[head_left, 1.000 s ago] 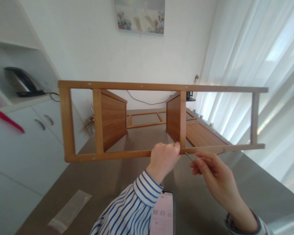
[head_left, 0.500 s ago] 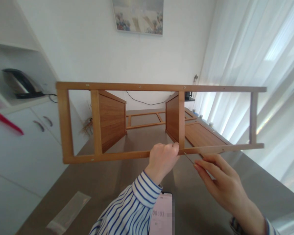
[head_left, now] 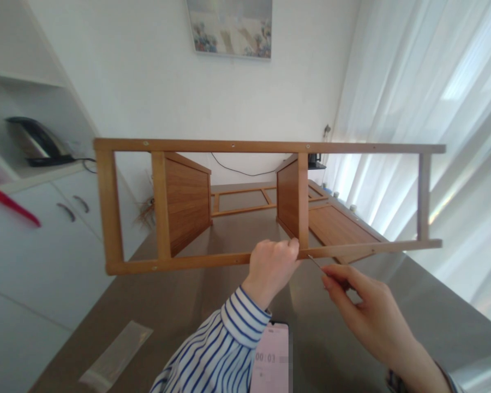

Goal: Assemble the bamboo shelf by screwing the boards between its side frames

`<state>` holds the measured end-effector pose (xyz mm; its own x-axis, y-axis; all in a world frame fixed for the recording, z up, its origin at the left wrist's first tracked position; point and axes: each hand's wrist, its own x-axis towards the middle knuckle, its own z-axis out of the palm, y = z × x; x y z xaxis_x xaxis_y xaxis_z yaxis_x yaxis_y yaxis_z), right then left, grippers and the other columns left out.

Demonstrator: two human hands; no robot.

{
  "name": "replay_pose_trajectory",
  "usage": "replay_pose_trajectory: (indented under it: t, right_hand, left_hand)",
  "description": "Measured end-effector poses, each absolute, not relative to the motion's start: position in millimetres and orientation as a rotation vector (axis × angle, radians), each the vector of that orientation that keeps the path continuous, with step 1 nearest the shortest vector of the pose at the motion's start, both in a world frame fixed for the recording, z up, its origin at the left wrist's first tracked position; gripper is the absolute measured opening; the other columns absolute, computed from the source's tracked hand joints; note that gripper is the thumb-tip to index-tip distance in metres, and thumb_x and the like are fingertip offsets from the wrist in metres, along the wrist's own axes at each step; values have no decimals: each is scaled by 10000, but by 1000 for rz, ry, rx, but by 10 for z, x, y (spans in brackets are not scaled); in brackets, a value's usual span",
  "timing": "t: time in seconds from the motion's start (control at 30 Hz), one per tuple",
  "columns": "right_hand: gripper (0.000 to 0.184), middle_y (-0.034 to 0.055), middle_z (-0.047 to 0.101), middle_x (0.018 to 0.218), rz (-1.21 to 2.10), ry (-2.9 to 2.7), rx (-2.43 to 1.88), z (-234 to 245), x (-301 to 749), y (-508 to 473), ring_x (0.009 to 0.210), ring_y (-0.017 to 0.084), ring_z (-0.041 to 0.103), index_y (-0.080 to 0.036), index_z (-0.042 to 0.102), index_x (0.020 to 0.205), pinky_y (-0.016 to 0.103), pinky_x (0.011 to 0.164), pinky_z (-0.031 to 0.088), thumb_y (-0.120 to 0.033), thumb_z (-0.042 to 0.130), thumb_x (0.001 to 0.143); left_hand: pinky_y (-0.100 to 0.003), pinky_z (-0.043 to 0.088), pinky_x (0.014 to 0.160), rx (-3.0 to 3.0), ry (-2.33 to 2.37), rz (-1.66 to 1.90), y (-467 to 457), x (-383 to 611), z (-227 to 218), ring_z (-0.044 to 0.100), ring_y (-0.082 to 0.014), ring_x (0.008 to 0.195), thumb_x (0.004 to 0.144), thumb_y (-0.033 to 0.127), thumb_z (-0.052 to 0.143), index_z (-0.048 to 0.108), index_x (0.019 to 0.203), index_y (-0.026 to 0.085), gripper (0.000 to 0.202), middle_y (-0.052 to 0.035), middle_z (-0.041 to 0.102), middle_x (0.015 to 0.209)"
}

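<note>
A wooden shelf frame (head_left: 200,145) stands on its side, its ladder-like face towards me. Two wooden shelf panels, a left panel (head_left: 188,204) and a right panel (head_left: 287,196), run back from it. My left hand (head_left: 272,267) is closed around the lower rail beside the right-hand crossbar (head_left: 303,202). Between thumb and fingers of my right hand (head_left: 364,305) is a thin metal hex key (head_left: 317,264). Its tip meets a screw in the lower rail, just right of my left hand.
A phone (head_left: 272,355) showing a timer lies below my left wrist, near a clear plastic bag (head_left: 117,352). Another wooden frame (head_left: 245,202) and a loose wooden panel (head_left: 339,229) lie behind on the grey table (head_left: 213,305). A kettle (head_left: 39,142) stands at left.
My right hand has turned and its fingers have shifted slightly on the hex key, whose tip stays at the screw. The left hand and shelf frame hold almost still.
</note>
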<state>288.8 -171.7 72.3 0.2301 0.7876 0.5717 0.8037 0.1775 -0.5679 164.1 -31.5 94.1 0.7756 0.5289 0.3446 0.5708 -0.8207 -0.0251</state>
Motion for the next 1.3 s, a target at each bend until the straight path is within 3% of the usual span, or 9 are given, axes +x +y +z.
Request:
replay_pose_trajectory:
  t: [0.13, 0.27, 0.47, 0.63, 0.83, 1.03, 1.2, 1.3]
  right_hand:
    - [208, 21, 678, 692, 369, -1338, -1516, 704, 2867, -1671, 602, 131, 642, -191, 672, 948, 209, 542, 535, -355, 570, 870]
    - [275, 38, 704, 694, 526, -1206, -1425, 693, 2868, -1643, 581, 143, 651, -171, 692, 956, 217, 507, 542, -400, 642, 813]
    - [158, 44, 696, 815, 189, -1453, -1474, 699, 2943, -1641, 709, 156, 659, -216, 705, 917, 239, 608, 554, -325, 615, 844]
    - [161, 68, 661, 929, -149, -1693, -1397, 712, 2988, -1626, 835, 173, 646, -217, 654, 1002, 266, 710, 545, -205, 546, 882]
    - [235, 55, 676, 923, -311, -1694, -1456, 673, 2986, -1633, 768, 156, 656, -217, 571, 1115, 242, 655, 540, -179, 537, 885]
    - [239, 14, 699, 900, -137, -1558, -1497, 617, 2959, -1650, 721, 134, 676, -251, 555, 1119, 216, 630, 558, -227, 564, 881]
    - [154, -7, 710, 824, 110, -1396, -1481, 587, 2967, -1634, 707, 123, 685, -242, 558, 1024, 198, 630, 553, -293, 583, 881]
    - [90, -19, 693, 760, 47, -1406, -1522, 602, 2974, -1631, 687, 113, 666, -236, 585, 930, 191, 622, 519, -310, 587, 878]
  left_hand:
    - [-319, 480, 675, -2844, -886, -489, -318, 1640, 947, 686, -243, 757, 860, 397, 567, 620, 906, 171, 237, -85, 710, 824]
    - [-344, 487, 643, -2831, -864, -511, -311, 1635, 936, 686, -262, 730, 875, 427, 530, 619, 902, 173, 271, -84, 712, 811]
    - [-329, 483, 663, -2840, -890, -482, -323, 1637, 952, 687, -251, 756, 858, 398, 569, 621, 927, 165, 249, -92, 712, 831]
    - [-320, 479, 682, -2851, -914, -453, -336, 1637, 970, 686, -244, 777, 861, 413, 563, 628, 925, 159, 270, -102, 708, 832]
    - [-321, 482, 667, -2832, -889, -485, -319, 1637, 943, 686, -249, 756, 852, 409, 576, 619, 928, 169, 255, -87, 709, 822]
    - [-336, 483, 637, -2821, -866, -513, -309, 1634, 938, 688, -262, 729, 853, 425, 567, 619, 907, 172, 264, -78, 711, 802]
    - [-343, 486, 624, -2808, -855, -526, -305, 1633, 927, 687, -265, 710, 855, 429, 562, 621, 896, 169, 270, -80, 711, 788]
    - [-360, 491, 609, -2791, -831, -546, -300, 1634, 909, 685, -275, 694, 852, 423, 567, 617, 893, 170, 261, -67, 711, 783]
